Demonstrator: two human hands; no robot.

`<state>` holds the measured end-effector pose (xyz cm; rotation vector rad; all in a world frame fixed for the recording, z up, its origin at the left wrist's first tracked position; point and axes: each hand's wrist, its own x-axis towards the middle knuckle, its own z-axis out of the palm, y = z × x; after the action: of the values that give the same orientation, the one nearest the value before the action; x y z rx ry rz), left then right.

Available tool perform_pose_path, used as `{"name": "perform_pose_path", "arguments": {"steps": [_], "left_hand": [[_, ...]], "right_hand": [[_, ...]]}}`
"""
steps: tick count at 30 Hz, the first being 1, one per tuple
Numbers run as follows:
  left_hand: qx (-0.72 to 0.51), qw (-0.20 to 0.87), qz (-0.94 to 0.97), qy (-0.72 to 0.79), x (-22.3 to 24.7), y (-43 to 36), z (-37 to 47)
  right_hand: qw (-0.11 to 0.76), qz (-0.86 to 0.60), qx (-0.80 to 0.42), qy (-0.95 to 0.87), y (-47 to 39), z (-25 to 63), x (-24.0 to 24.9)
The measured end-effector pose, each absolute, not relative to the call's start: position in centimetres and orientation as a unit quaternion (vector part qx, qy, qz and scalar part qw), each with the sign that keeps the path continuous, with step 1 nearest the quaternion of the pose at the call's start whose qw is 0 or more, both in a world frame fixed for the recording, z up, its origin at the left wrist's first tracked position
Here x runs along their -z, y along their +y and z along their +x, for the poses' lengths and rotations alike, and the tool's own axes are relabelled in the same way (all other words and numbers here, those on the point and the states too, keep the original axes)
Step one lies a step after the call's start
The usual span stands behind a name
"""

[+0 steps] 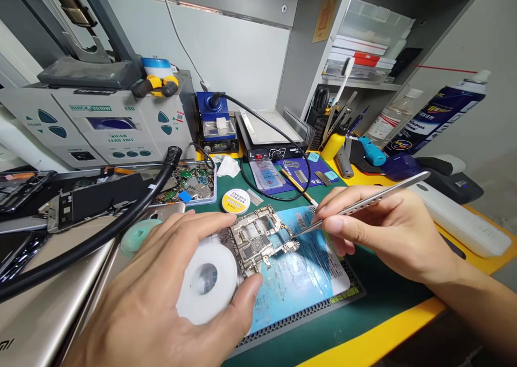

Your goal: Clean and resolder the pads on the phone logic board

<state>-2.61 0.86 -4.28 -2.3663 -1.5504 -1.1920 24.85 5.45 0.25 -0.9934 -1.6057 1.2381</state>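
Head view: near left, left hand [161,286] is clamped on circuit board [254,240], thumb at its near edge & index finger at its far left corner. White roll [208,283] sits in the curve btwn thumb & index, just left of board. Board is over left part of blue sheet [302,286]; can't tell if it rests on it. Right hand [388,237], right of board & apart from it, has fingers closed on metal tweezers [363,201], tips at board's right edge; contact unclear. Beyond board: round yellow-&-white container [235,201], then parts tray [189,184] far left, w/ hot plate [274,130] farther back.
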Motion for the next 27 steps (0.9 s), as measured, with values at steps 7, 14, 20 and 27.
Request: {"name": "perform_pose_path", "arguments": {"steps": [7,14,20,27], "left_hand": [[0.359,0.074,-0.817,-0.445,4.6,1.0,-2.9],[0.353,0.072,-0.828,-0.430,4.6,1.1,-3.0],[0.343,0.066,-0.833,-0.430,4.8,1.0,-3.1],[0.334,0.080,-0.841,-0.417,4.8,1.0,-3.2]], "right_hand": [[0.436,-0.388,-0.484,-0.652,5.2,25.0,-0.1],[0.433,-0.410,-0.473,-0.649,5.5,25.0,-0.4],[0.384,-0.454,-0.484,-0.642,6.0,25.5,-0.8],[0.320,-0.405,-0.595,-0.616,6.3,25.8,-0.1]]}}
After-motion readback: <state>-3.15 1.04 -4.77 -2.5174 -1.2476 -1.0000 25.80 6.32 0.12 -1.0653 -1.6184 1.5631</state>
